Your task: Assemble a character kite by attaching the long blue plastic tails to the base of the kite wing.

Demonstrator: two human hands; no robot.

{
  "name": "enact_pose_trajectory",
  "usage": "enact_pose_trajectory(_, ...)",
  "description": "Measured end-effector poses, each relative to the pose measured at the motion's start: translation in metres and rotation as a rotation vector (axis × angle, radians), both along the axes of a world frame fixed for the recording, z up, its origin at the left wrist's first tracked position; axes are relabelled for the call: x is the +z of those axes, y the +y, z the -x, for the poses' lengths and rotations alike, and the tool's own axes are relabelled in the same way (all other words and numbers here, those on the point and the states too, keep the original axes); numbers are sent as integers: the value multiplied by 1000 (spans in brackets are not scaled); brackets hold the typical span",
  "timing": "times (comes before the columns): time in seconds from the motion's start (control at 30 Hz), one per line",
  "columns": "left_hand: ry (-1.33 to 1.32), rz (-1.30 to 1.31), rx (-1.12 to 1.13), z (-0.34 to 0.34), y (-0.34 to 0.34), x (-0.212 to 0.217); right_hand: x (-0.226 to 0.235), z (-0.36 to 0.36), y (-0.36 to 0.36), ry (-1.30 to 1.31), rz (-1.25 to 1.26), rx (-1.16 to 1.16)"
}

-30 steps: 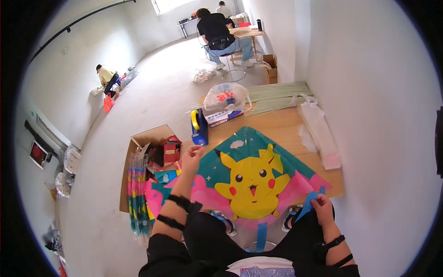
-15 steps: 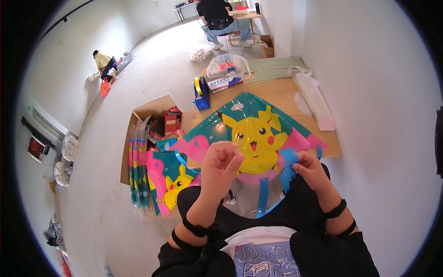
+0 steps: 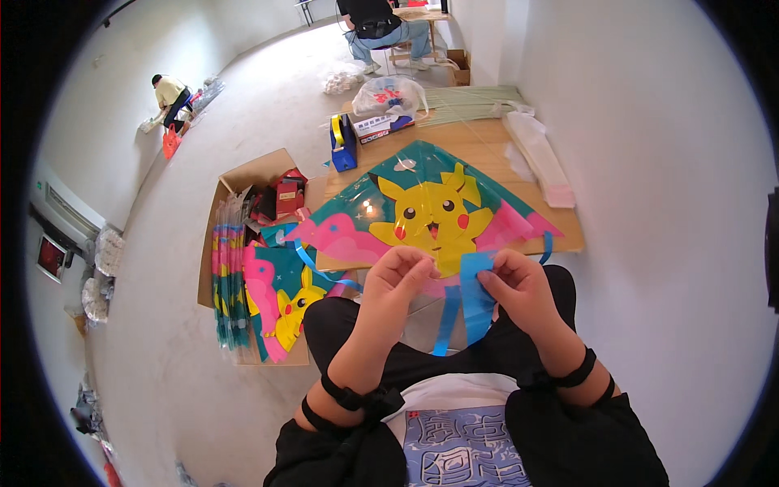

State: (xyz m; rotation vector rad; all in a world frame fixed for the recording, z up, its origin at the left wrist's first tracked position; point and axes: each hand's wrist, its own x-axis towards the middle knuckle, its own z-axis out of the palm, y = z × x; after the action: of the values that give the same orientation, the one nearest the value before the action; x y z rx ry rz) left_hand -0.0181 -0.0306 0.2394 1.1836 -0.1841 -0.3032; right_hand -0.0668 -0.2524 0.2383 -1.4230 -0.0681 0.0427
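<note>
A kite (image 3: 341, 230) with a yellow cartoon figure on teal and pink lies over the wooden table, its lower edge toward my lap. My right hand (image 3: 523, 292) pinches the upper end of a wide blue ribbon (image 3: 479, 304) just below the kite's bottom edge. Beside that ribbon hangs another blue tail strip (image 3: 446, 321). My left hand (image 3: 395, 286) is closed, thumb against fingertips, in front of the kite's lower left edge. Whatever sits between its fingers is too small to make out. Thinner blue streamers hang near both side corners.
A blue tape dispenser (image 3: 343, 144) stands on the wooden table (image 3: 479, 150) next to a narrow box (image 3: 384, 128) and a plastic bag (image 3: 389, 96). To the left, a cardboard box (image 3: 209, 235) holds packed kites (image 3: 230, 280). Two people sit farther off. A wall rises at right.
My right hand has moved left with the blue ribbon, which now hangs straighter and flatter. My left hand has shifted slightly, its fingertips turned toward the ribbon. The whole view has tilted a little.
</note>
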Motion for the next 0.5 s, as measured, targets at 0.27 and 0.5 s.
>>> enact_pose_trajectory(0.27,-83,-9,47,-6,0,-5,-14,5,-2,33,-82,-41)
enact_pose_trajectory(0.5,185,22,82,-7,11,-3,-25,5,1,-12,-77,-27)
